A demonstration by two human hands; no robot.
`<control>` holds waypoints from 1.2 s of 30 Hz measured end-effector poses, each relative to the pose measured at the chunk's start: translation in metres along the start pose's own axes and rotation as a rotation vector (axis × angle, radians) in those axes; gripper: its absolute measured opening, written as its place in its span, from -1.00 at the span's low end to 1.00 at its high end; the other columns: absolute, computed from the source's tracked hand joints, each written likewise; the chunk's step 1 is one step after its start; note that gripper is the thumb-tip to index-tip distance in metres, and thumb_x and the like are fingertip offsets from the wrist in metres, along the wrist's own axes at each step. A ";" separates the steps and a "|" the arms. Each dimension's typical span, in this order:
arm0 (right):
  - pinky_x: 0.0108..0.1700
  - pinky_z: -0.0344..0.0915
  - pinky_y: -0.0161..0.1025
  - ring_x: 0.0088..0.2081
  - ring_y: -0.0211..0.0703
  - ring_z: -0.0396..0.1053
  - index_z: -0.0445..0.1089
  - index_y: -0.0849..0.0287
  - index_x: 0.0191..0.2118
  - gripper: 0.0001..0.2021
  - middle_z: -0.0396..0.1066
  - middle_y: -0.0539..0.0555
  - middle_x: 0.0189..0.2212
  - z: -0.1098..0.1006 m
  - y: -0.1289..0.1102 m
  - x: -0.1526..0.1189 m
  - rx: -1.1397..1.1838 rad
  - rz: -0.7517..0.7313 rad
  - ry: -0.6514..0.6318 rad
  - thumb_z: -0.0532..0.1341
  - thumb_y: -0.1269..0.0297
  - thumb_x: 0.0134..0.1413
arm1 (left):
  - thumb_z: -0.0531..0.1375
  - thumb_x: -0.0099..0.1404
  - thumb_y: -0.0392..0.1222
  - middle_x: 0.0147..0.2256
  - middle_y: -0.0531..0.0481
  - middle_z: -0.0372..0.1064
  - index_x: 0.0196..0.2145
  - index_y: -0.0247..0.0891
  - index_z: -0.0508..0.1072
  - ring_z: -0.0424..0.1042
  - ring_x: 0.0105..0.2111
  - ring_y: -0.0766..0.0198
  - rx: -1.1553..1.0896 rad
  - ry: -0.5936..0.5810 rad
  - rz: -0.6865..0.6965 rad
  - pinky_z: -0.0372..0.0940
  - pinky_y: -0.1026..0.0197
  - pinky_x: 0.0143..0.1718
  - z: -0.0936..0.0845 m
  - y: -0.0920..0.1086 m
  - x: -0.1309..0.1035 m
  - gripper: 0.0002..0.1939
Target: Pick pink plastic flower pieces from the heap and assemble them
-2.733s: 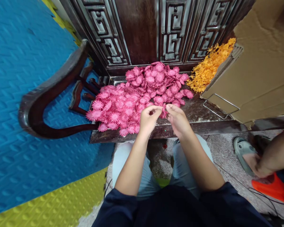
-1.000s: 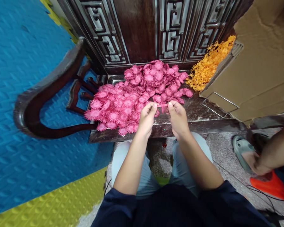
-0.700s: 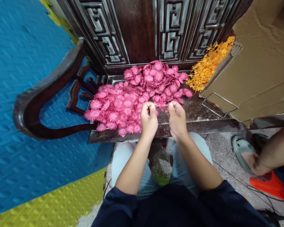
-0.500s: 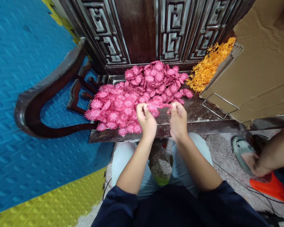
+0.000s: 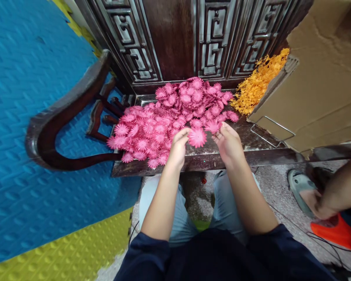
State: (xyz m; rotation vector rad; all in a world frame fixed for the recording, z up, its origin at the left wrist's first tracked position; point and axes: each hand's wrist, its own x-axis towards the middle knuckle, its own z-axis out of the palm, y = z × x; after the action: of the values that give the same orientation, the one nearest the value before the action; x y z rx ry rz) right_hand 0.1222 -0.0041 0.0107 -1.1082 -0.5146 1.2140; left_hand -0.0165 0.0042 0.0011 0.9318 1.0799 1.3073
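My left hand (image 5: 178, 148) pinches the edge of a pink artificial flower (image 5: 197, 137), its flat, toothed face turned up. Opposite it, my right hand (image 5: 228, 143) has its thumb and fingers closed on a second pink flower (image 5: 213, 126). A small gap separates the two flowers at their centres; whether their edges touch I cannot tell. Just beyond both hands spreads a large heap of pink flowers (image 5: 152, 128), lying on a dark wooden bench seat (image 5: 245, 134).
A curved wooden armrest (image 5: 46, 136) borders the left side. On the right stand a cardboard sheet (image 5: 316, 89) with a wire loop (image 5: 273, 132) and a pile of orange flower pieces (image 5: 251, 88) behind it. Another person's leg (image 5: 339, 187) is at far right.
My hands have moved apart slightly. The pink pieces stretched between them, blurred before, now show as two flowers, one at each hand. The view has shifted a little.
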 end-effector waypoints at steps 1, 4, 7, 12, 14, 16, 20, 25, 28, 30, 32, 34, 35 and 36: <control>-0.36 0.18 -0.32 -0.46 -0.34 0.25 0.27 0.10 -0.41 -0.89 0.28 -0.08 -0.49 0.001 0.000 0.000 0.009 0.023 0.010 0.23 0.27 -0.08 | 0.13 -0.02 -0.29 -0.40 0.01 0.37 -0.54 -0.23 0.38 0.37 -0.30 0.24 0.035 -0.104 0.003 0.28 0.20 -0.19 0.001 -0.001 -0.002 -0.96; -0.37 0.16 -0.33 -0.48 -0.36 0.24 0.27 0.12 -0.43 -0.91 0.27 -0.10 -0.51 0.002 0.000 -0.001 -0.009 -0.003 0.040 0.21 0.28 -0.07 | 0.15 0.07 -0.21 -0.14 -0.07 0.39 -0.50 -0.22 0.41 0.35 -0.04 0.11 0.179 -0.261 0.112 0.25 0.08 0.02 0.001 -0.001 -0.004 -0.93; -0.34 0.14 -0.35 -0.49 -0.38 0.20 0.29 0.15 -0.44 -0.93 0.25 -0.12 -0.52 0.004 0.001 -0.003 -0.088 -0.055 -0.006 0.21 0.31 -0.09 | 0.15 0.19 -0.08 0.03 -0.10 0.31 -0.47 -0.22 0.40 0.26 0.10 0.09 0.337 -0.197 0.339 0.14 0.02 0.15 0.001 -0.001 -0.006 -0.82; -0.35 0.13 -0.36 -0.48 -0.37 0.17 0.33 0.16 -0.45 -0.96 0.28 -0.11 -0.53 0.007 0.004 -0.005 -0.164 -0.077 -0.076 0.20 0.33 -0.11 | 0.11 0.29 -0.09 -0.12 -0.08 0.43 -0.44 -0.19 0.39 0.37 -0.07 0.12 0.588 -0.159 0.613 0.18 0.03 0.04 0.006 0.004 -0.013 -0.80; -0.37 0.12 -0.36 -0.49 -0.37 0.16 0.32 0.16 -0.45 -0.94 0.29 -0.12 -0.54 0.007 0.005 -0.005 -0.135 -0.055 -0.085 0.21 0.32 -0.12 | 0.13 0.26 -0.15 -0.13 -0.05 0.45 -0.45 -0.18 0.41 0.36 -0.09 0.13 0.702 -0.132 0.647 0.17 0.03 0.01 0.008 0.005 -0.016 -0.85; -0.38 0.11 -0.36 -0.50 -0.37 0.15 0.32 0.15 -0.44 -0.93 0.27 -0.13 -0.55 0.006 0.005 -0.004 -0.115 -0.040 -0.071 0.21 0.31 -0.13 | 0.14 0.24 -0.18 -0.09 -0.04 0.44 -0.46 -0.17 0.42 0.34 -0.06 0.11 0.806 -0.102 0.685 0.15 0.02 0.01 0.010 0.006 -0.018 -0.87; -0.39 0.11 -0.37 -0.50 -0.38 0.16 0.33 0.15 -0.44 -0.94 0.27 -0.13 -0.55 0.004 0.004 -0.003 -0.126 -0.030 -0.061 0.22 0.32 -0.13 | 0.13 0.23 -0.19 -0.09 -0.05 0.45 -0.44 -0.16 0.43 0.33 -0.06 0.09 0.930 -0.038 0.795 0.13 0.02 -0.02 0.010 0.004 -0.022 -0.88; -0.38 0.16 -0.35 -0.48 -0.35 0.19 0.33 0.15 -0.43 -0.87 0.31 -0.10 -0.54 0.002 0.006 -0.003 -0.201 -0.053 -0.093 0.25 0.22 -0.08 | 0.15 0.21 -0.23 -0.08 -0.06 0.47 -0.41 -0.18 0.44 0.33 -0.05 0.08 1.030 -0.025 0.968 0.12 0.03 -0.04 0.010 0.000 -0.022 -0.93; -0.35 0.19 -0.33 -0.46 -0.33 0.22 0.33 0.15 -0.43 -0.80 0.31 -0.10 -0.54 0.001 0.007 -0.002 -0.214 -0.071 -0.106 0.27 0.14 -0.09 | 0.13 0.22 -0.25 -0.20 -0.04 0.51 -0.41 -0.19 0.42 0.38 -0.17 0.14 1.008 -0.087 0.953 0.13 0.05 -0.09 0.012 -0.001 -0.021 -0.92; -0.32 0.21 -0.32 -0.44 -0.31 0.25 0.32 0.14 -0.43 -0.78 0.32 -0.09 -0.52 0.001 0.007 -0.002 -0.213 -0.076 -0.105 0.28 0.11 -0.11 | 0.12 0.25 -0.24 -0.31 -0.01 0.52 -0.41 -0.18 0.42 0.39 -0.26 0.18 0.970 -0.106 0.892 0.14 0.06 -0.13 0.013 -0.001 -0.020 -0.89; -0.30 0.22 -0.30 -0.40 -0.29 0.27 0.33 0.14 -0.42 -0.76 0.35 -0.08 -0.49 0.002 0.006 -0.002 -0.190 -0.056 -0.091 0.29 0.09 -0.12 | 0.11 0.27 -0.21 -0.34 -0.01 0.51 -0.41 -0.18 0.43 0.39 -0.28 0.18 0.932 -0.082 0.814 0.14 0.07 -0.16 0.014 0.000 -0.020 -0.86; -0.31 0.23 -0.28 -0.40 -0.28 0.29 0.35 0.12 -0.36 -0.73 0.37 -0.05 -0.44 0.003 0.004 -0.003 -0.135 0.018 -0.087 0.28 0.04 -0.11 | 0.10 0.28 -0.20 -0.33 -0.03 0.51 -0.42 -0.18 0.44 0.40 -0.26 0.17 0.885 -0.018 0.736 0.16 0.08 -0.17 0.014 0.000 -0.019 -0.84; -0.32 0.24 -0.27 -0.41 -0.27 0.30 0.36 0.11 -0.33 -0.70 0.38 -0.04 -0.43 0.004 0.003 -0.004 -0.103 0.063 -0.095 0.27 0.01 -0.10 | 0.11 0.27 -0.20 -0.32 -0.03 0.51 -0.42 -0.19 0.45 0.40 -0.25 0.16 0.855 0.023 0.699 0.17 0.08 -0.16 0.013 0.000 -0.019 -0.84; -0.34 0.24 -0.27 -0.42 -0.27 0.30 0.37 0.11 -0.30 -0.68 0.38 -0.03 -0.42 0.005 0.002 -0.005 -0.074 0.103 -0.113 0.25 -0.03 -0.09 | 0.11 0.27 -0.21 -0.32 -0.04 0.50 -0.42 -0.20 0.45 0.41 -0.24 0.16 0.822 0.070 0.663 0.18 0.09 -0.16 0.012 -0.001 -0.018 -0.85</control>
State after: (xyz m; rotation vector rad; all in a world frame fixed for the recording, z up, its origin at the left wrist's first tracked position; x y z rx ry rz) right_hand 0.1154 -0.0068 0.0120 -1.1451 -0.5982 1.3626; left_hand -0.0039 -0.0125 0.0048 1.9950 1.4662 1.4210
